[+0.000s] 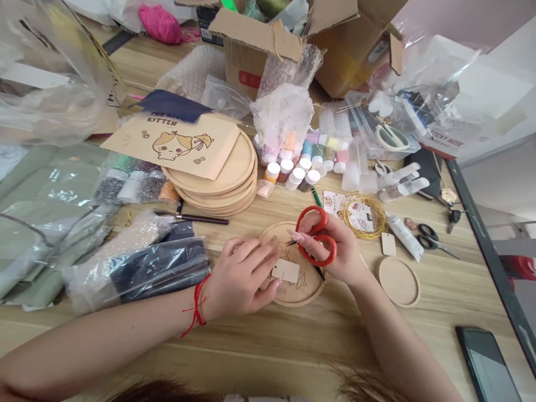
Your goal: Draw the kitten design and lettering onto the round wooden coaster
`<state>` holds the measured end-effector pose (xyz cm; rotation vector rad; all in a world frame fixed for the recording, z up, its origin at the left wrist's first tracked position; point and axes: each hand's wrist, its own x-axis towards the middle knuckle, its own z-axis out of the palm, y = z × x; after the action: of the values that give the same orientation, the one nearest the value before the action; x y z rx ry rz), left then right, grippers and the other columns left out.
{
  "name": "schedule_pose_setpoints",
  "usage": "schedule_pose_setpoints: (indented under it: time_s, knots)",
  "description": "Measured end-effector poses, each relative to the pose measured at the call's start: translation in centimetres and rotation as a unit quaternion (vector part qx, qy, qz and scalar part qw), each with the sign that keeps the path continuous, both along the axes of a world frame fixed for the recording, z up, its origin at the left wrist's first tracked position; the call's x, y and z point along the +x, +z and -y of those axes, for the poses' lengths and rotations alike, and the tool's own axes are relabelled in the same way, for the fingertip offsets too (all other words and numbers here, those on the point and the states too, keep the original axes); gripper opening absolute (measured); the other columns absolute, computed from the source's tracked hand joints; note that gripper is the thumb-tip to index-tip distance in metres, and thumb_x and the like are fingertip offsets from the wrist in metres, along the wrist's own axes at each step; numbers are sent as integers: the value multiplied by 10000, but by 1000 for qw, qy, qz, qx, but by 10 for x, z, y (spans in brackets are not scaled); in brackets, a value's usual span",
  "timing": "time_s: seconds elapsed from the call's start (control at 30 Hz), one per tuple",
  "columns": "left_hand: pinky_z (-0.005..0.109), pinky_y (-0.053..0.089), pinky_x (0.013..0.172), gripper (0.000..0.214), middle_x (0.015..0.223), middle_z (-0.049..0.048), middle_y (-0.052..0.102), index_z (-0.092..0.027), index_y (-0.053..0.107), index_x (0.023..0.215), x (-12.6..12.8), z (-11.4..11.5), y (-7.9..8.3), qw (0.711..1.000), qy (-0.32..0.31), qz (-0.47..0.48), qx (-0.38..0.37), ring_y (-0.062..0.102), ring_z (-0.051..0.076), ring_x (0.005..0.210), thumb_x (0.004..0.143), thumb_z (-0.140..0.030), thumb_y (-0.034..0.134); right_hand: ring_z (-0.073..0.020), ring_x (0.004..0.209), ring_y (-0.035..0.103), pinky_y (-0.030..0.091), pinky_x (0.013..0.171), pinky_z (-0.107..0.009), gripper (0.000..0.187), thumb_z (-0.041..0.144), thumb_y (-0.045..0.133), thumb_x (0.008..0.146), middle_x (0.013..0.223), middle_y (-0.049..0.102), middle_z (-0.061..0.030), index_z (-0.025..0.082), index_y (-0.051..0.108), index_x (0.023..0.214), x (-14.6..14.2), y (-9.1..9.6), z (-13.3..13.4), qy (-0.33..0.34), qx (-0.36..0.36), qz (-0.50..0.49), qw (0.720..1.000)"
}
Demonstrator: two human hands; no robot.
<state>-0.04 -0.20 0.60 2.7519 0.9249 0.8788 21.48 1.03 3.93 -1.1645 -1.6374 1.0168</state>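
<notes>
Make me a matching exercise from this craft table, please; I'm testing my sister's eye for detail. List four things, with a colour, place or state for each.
Things:
1. scissors
2. string
3. wire coil
4. phone

Details:
A. gold, resting on printed cards
B. red, tied around the left wrist
C. dark, lying near the table's front right corner
D. red-handled, held in the right hand

Pairs: 1-D, 2-B, 3-A, 4-C

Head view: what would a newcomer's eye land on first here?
The red-handled scissors stand out first, held in the right hand over a round wooden disc with cat drawings. The left hand, wearing a red string bracelet, touches a small wooden tag. Farther back sits an open cardboard box.
</notes>
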Motion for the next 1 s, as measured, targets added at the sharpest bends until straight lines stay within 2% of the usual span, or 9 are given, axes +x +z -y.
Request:
schedule_pose_setpoints:
  time_s: [0.13, 0.23, 0.6, 1.0]
  knots:
    - [383, 398, 770, 269, 1112, 49, 720, -161, 681, 1079, 0, 1, 1, 1000, -13, 7, 10, 590, 202, 917, 884, -312, 574, -151, 672, 520, 414, 618, -309, 131, 170, 699, 831, 754, 564, 3, 217, 580, 804, 0, -3, 0, -8, 34, 44, 998]
    - [371, 389, 710, 254, 1067, 49, 727, -154, 670, 1074, 0, 1, 1, 999, -36, 5, 16, 585, 193, 870, 885, -294, 574, -159, 695, 540, 429, 635, -312, 131, 163, 700, 830, 759, 577, 1, 223, 584, 814, 0, -2, 1, -22, 61, 36, 997]
    - [354, 388, 682, 203, 1000, 32, 731, -154, 657, 1037, 1, 0, -1, 997, -73, 26, 23, 576, 174, 814, 869, -249, 594, -167, 665, 536, 436, 626, -321, 192, 355, 717, 831, 759, 593, -8, 234, 571, 804, -4, -6, 1, -68, 40, 69, 994]
    - [353, 384, 684, 198, 1000, 37, 720, -160, 647, 1039, 1, 1, -1, 997, -73, 12, 12, 581, 175, 819, 876, -254, 587, -175, 681, 537, 437, 639, -334, 174, 354, 711, 836, 771, 595, -15, 240, 581, 824, -7, -5, 0, -71, 40, 77, 994]
